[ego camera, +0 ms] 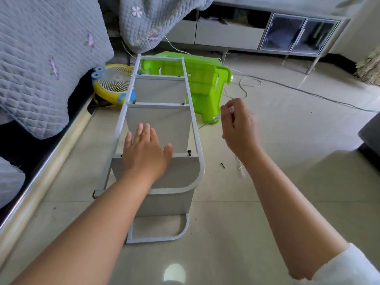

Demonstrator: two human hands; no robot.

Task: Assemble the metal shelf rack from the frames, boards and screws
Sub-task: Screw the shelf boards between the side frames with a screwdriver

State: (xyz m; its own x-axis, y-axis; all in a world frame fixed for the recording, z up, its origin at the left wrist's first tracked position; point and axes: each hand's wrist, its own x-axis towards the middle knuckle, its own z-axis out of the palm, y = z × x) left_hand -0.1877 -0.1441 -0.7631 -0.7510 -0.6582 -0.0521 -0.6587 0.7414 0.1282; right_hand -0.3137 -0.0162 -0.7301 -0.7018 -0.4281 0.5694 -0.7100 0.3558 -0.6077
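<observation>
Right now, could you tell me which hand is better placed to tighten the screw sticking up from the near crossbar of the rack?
Probably the right hand: it hovers free beside the rack, its fingers pinching a small object. The screw stands at the crossbar's right end. The left hand lies flat, steadying the frame.

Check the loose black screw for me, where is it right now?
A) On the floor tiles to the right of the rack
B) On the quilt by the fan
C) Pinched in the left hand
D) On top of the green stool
A: the loose black screw lies on the floor tiles, right of the rack and below the raised right hand; the left hand rests flat on the frame.
</observation>
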